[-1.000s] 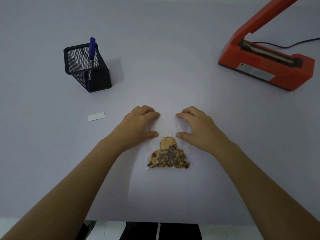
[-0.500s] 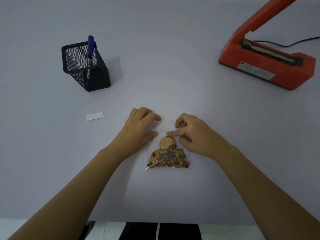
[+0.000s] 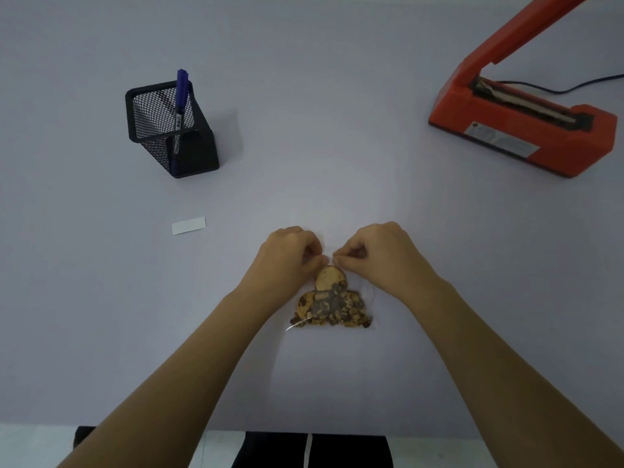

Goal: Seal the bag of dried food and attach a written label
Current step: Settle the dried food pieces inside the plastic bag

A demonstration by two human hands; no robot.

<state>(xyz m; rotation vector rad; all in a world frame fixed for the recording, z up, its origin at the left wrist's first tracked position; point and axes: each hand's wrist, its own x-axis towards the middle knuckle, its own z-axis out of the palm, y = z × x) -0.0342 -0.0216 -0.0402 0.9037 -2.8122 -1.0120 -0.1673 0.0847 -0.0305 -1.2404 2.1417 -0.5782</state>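
The clear bag of dried food (image 3: 332,305) lies flat in the lower middle of the frame, its long way running up and down, with the food at the bottom end and the empty top pointing up. The left hand (image 3: 290,256) and the right hand (image 3: 374,255) both pinch the bag just above the food, fingers curled. In the upper left, a black mesh cup (image 3: 169,130) holds a blue marker (image 3: 181,92) standing up.

Left hand (image 3: 291,256) and right hand (image 3: 375,255), fingers curled, close together, each pinch the bag (image 3: 332,304).
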